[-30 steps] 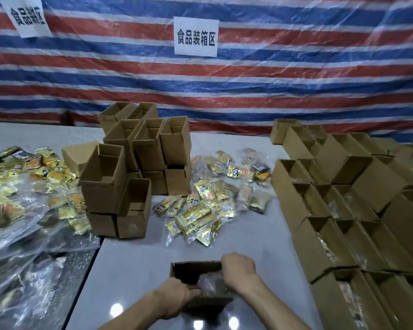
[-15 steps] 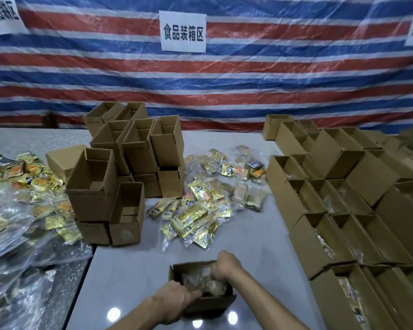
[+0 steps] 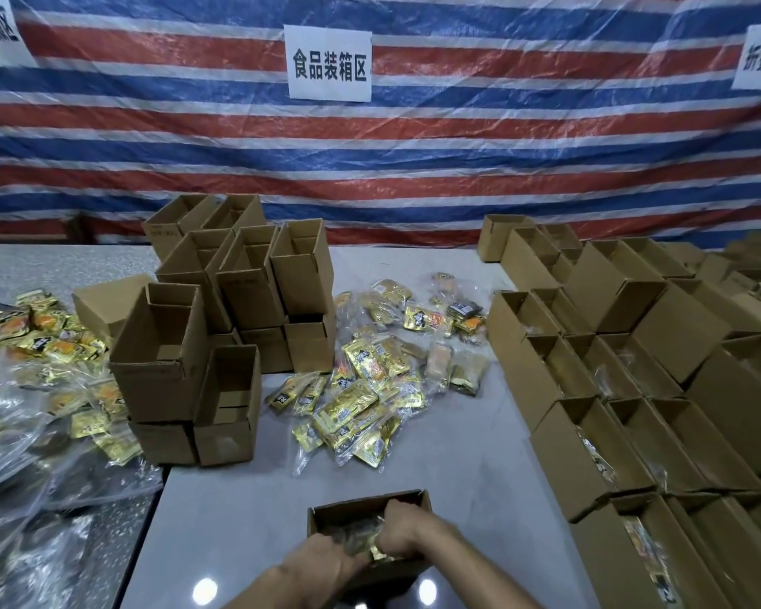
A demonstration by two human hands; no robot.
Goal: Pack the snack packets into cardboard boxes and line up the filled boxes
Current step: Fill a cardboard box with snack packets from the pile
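A small open cardboard box (image 3: 326,518) sits on the grey table right in front of me. Gold and clear snack packets (image 3: 361,536) lie inside it. My left hand (image 3: 321,573) grips the box's near left side. Inside the box at its right end, my right hand (image 3: 403,527) has its fingers curled down on the packets. A loose heap of gold snack packets (image 3: 365,406) lies on the table beyond the box.
A stack of empty open boxes (image 3: 220,327) stands at the middle left. Rows of open boxes (image 3: 633,410), some with packets inside, fill the right side. More packets in clear bags (image 3: 31,367) cover the left table. A striped tarp with paper signs hangs behind.
My right hand has gone deeper into the box and pushed the packets down. The left hand stays on the box's near side. The view has tilted up slightly.
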